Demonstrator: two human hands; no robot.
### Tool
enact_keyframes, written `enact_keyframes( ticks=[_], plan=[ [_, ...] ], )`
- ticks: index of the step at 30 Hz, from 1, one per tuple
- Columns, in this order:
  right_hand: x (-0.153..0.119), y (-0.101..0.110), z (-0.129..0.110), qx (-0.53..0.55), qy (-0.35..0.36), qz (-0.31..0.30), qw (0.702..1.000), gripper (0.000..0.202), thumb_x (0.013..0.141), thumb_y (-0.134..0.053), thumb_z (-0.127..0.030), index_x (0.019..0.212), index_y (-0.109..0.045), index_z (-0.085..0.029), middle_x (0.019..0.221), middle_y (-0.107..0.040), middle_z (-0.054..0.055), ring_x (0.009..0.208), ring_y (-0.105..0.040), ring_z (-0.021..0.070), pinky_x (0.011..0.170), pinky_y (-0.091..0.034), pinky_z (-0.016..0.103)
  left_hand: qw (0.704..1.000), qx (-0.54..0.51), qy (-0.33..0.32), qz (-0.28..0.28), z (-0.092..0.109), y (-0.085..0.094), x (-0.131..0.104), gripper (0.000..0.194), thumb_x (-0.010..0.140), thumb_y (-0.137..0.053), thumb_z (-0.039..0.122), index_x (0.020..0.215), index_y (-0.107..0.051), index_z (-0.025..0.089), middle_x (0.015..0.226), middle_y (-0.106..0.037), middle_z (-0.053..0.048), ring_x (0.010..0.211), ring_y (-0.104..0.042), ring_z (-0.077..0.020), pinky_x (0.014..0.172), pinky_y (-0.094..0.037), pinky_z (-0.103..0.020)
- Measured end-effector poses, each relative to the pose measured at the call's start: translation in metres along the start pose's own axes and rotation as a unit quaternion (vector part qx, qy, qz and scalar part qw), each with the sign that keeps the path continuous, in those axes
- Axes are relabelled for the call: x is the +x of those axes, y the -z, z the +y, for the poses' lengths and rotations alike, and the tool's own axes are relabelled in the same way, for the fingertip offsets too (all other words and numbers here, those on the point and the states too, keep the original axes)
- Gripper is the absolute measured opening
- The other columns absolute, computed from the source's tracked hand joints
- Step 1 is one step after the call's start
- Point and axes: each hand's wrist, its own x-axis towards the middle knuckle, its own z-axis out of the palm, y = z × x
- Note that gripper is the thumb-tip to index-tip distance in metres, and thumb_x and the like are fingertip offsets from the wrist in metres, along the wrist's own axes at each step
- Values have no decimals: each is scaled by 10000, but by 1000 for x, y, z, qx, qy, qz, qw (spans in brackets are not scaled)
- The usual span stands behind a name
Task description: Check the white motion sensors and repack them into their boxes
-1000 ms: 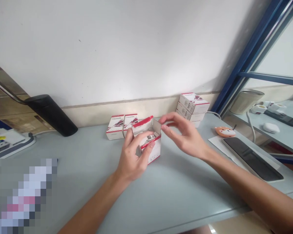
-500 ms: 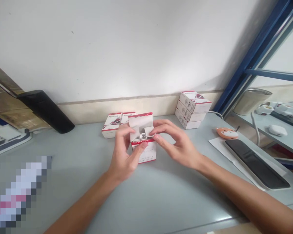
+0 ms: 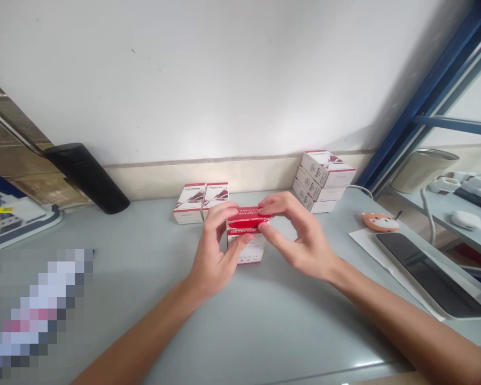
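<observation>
Nearest, in the lower centre of the frame, the left hand (image 3: 216, 256) is clamping the left side of a small white box (image 3: 250, 251), its thumb pressing on the printed front. Just right of it, the right hand (image 3: 304, 240) is pinching the right end of the box's red lid (image 3: 247, 214) between thumb and fingers. The box is standing upright on the grey surface (image 3: 232, 331) mid-frame. The lid is lying over the top, so the folding is looking done, while its bright red front strip is showing above the front wall, seemingly not yet tucked in; the fingers are hiding both ends, so I am not quite sure of the side flaps. Farther back, left of centre, two similar boxes (image 3: 190, 204) are lying side by side, and at centre right three more are forming a stack (image 3: 326, 172), with no lids gaping
</observation>
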Motion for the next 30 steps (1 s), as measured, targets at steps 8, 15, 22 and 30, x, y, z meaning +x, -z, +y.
enact_keyframes(
  ticks=[8, 15, 22, 30],
  plan=[
    [-4, -1, 14, -36, 39, -30, 998, 158, 1034, -659, -265, 1192, -660, -257, 1287, -657, 108, 1200, -669, 236, 1013, -598, 460, 999, 26, 30, 0, -11, 6, -2, 261, 1019, -657, 241, 1246, -540, 298, 1347, -581, -89, 1339, -578, -235, 989, -601, -411],
    [-16, -19, 14, 22, -8, -17, 1000, 360, 1036, -649, -256, 1381, -558, -305, 1453, -575, 118, 1387, -570, 248, 1034, -619, 475, 998, 63, 6, -10, -12, 10, 1, 173, 1042, -609, 236, 1187, -544, 304, 1302, -575, -90, 1302, -589, -245, 972, -589, -437],
    [-16, -17, 20, -2, 22, -26, 999, 280, 1035, -629, -217, 1300, -587, -299, 1460, -564, 121, 1389, -580, 262, 1121, -551, 532, 998, 70, -4, 9, -10, 6, 0, 132, 1046, -602, 250, 1168, -569, 288, 1300, -600, -93, 1309, -598, -243, 961, -585, -413],
    [-24, -22, 26, 60, -182, -94, 977, 770, 962, -725, -436, 1595, -309, -303, 1283, -705, 112, 977, -748, 223, 837, -640, 421, 974, 8, 207, 94, -17, 18, 20, 234, 1016, -629, 468, 1083, -583, 249, 1152, -703, -68, 1056, -694, -201, 919, -570, -349]
  ],
)
